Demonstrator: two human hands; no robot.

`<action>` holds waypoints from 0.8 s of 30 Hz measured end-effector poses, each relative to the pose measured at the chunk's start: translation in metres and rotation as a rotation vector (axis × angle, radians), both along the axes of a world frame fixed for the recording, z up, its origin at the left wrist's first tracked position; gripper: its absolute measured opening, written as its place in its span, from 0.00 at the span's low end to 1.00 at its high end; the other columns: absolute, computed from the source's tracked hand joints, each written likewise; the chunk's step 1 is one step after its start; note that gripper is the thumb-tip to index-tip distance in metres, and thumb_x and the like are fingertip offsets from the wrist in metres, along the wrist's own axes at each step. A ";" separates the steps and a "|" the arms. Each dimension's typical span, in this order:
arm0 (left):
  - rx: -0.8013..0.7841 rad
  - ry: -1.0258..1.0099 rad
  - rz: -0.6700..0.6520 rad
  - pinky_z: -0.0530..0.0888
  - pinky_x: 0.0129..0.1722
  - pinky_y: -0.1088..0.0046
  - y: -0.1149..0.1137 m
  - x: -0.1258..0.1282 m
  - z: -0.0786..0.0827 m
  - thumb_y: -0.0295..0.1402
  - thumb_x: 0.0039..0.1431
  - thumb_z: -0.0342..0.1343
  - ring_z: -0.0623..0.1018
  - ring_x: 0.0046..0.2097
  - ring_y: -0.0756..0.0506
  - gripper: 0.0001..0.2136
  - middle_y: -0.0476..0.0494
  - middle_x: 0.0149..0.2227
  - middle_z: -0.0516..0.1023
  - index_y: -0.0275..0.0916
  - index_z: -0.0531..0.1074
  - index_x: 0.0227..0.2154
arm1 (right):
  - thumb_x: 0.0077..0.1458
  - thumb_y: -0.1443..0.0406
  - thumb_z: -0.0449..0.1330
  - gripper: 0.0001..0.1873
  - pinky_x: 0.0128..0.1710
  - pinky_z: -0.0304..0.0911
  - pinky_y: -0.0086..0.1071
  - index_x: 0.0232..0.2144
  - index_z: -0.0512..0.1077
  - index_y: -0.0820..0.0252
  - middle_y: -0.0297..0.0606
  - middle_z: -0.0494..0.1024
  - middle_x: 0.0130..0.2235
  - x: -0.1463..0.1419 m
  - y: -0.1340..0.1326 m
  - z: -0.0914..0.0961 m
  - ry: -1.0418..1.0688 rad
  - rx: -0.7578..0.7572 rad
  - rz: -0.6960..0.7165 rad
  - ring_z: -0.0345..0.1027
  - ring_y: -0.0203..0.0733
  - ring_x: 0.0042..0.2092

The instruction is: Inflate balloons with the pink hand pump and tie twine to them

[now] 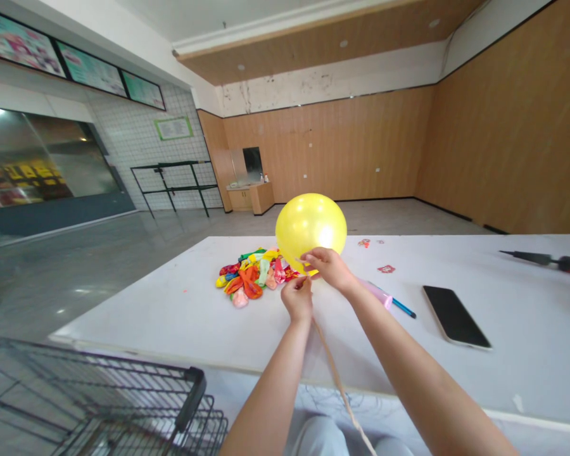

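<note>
Head view: a yellow balloon point(312, 225), inflated, sits between a person's two hands above the far half of a white table point(171, 329). The left hand point(297, 299) has its thumb and fingers drawn together just below the balloon; what lies between the fingertips is too small to tell. The right hand point(330, 269), fingers bent and narrowly spaced, reaches to the balloon's lower side, though whether it grips anything cannot be told. A tan cord point(333, 364) runs from beside the left wrist over the table's near edge. Deflated balloons point(249, 282) in many colors lie heaped just left of the hands. To the right are a pink object point(379, 295), partly hidden by the right forearm, a blue pen point(403, 308), a dark-screened phone point(456, 316) and a black-and-red pump point(567, 264). A wire cart point(137, 386) stands at lower left.
</note>
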State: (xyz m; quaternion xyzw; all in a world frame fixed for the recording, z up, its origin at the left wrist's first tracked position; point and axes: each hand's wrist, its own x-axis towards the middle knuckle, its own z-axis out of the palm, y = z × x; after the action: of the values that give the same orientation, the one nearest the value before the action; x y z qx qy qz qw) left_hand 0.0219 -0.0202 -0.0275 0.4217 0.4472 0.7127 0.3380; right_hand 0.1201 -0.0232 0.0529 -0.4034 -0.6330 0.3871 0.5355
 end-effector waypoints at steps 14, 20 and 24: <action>-0.217 -0.310 -0.176 0.56 0.15 0.81 -0.010 0.000 0.019 0.37 0.34 0.68 0.63 0.17 0.57 0.15 0.48 0.20 0.72 0.30 0.75 0.24 | 0.44 0.64 0.64 0.07 0.17 0.52 0.20 0.28 0.75 0.63 0.40 0.79 0.32 0.009 -0.005 -0.065 0.345 -0.408 -0.056 0.70 0.33 0.26; -0.345 -0.470 -0.382 0.53 0.13 0.84 -0.013 -0.004 0.027 0.31 0.33 0.70 0.60 0.16 0.60 0.14 0.51 0.21 0.70 0.32 0.71 0.22 | 0.44 0.69 0.62 0.08 0.13 0.43 0.22 0.31 0.76 0.65 0.41 0.78 0.31 -0.001 0.000 -0.073 0.530 -0.453 0.097 0.57 0.27 0.19; -0.418 -0.547 -0.421 0.53 0.12 0.85 -0.012 -0.006 0.030 0.28 0.38 0.68 0.59 0.15 0.61 0.12 0.52 0.20 0.69 0.33 0.69 0.22 | 0.41 0.71 0.63 0.10 0.13 0.43 0.20 0.31 0.76 0.61 0.36 0.76 0.28 -0.005 0.000 -0.074 0.519 -0.482 0.201 0.56 0.25 0.18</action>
State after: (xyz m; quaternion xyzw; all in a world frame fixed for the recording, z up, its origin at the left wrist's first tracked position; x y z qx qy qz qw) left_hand 0.0155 -0.0326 0.0024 0.2209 0.3800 0.6076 0.6616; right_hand 0.1150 -0.0230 -0.0207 -0.3420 -0.4031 0.6654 0.5271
